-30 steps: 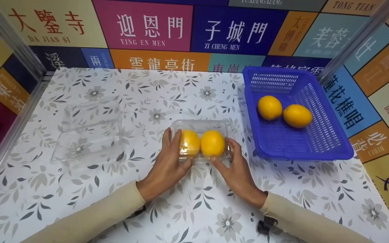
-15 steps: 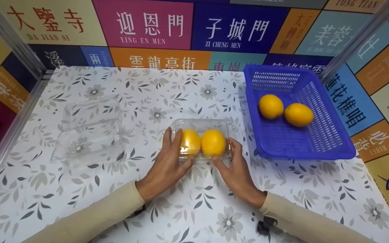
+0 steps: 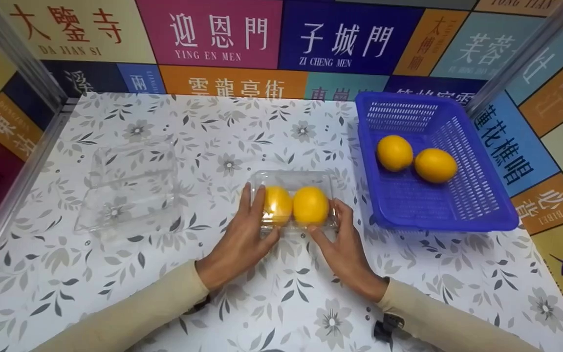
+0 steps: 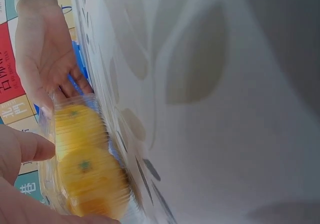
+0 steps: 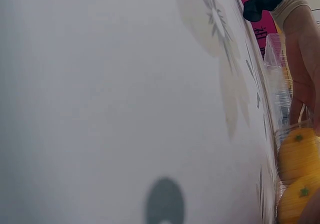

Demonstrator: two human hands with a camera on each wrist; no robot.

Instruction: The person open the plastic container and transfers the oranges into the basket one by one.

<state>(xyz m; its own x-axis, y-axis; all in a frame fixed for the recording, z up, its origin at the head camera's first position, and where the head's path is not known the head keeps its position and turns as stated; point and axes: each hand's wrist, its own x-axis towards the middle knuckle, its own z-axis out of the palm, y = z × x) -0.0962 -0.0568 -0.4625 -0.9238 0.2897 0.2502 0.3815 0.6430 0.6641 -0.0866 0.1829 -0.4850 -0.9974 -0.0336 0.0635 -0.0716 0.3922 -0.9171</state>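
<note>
The fingers of the left hand point(image 3: 243, 239) grip the left end of a clear plastic box point(image 3: 293, 177), two of them reaching along that end and the thumb at its near edge. The fingers of the right hand point(image 3: 346, 252) grip the opposite end, its thumb at the near front edge. The box is thus between the two hands, on the desk point(image 3: 203, 124).

Directly between the fingers, inside the box, two round orange-yellow fruits sit side by side: the left fruit point(image 3: 278, 205), partly behind the left fingers, and the right fruit point(image 3: 310, 206), near the right fingers. The left wrist view shows a green stem mark on each.

Well to the left of the left fingers, a second clear container point(image 3: 132, 181) lies opened out. To the right of the right fingers and farther back stands a blue-purple basket point(image 3: 450, 224), holding a rounder fruit point(image 3: 395, 153) and, just beside it, a longer one point(image 3: 436, 165). Behind the fingers, beyond the floral-patterned desk, rises a wall of coloured panels point(image 3: 208, 29) with Chinese characters. Nearer the person than the fingers, beige sleeves point(image 3: 135, 305) cover both forearms.
</note>
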